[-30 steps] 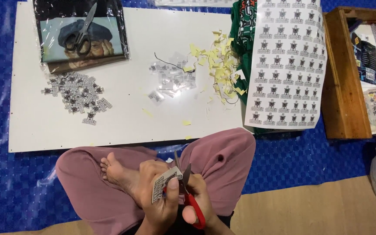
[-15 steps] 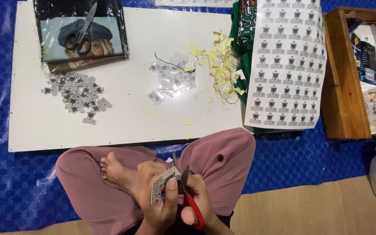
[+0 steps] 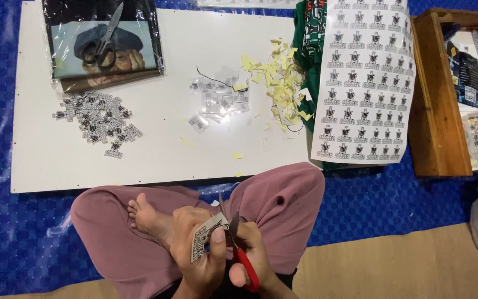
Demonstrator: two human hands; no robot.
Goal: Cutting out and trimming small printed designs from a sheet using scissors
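- left hand [image 3: 195,252] pinches a small printed sticker piece [image 3: 203,241] over the lap
- right hand [image 3: 250,249] closed on red-handled scissors [image 3: 242,252], blades at the piece's edge
- piece looks light, thin, floppy; best gripped close to the cut line

– What labels are on the counter [image 3: 156,160]?
– A heap of cut-out black-and-white stickers [image 3: 98,119] at left, and a white sticker sheet [image 3: 363,83] in rows at right.
– Any packages?
– A clear-wrapped picture package [image 3: 103,47] at top left; one small sticker strip [image 3: 206,241] is pinched in the left hand [image 3: 197,257].
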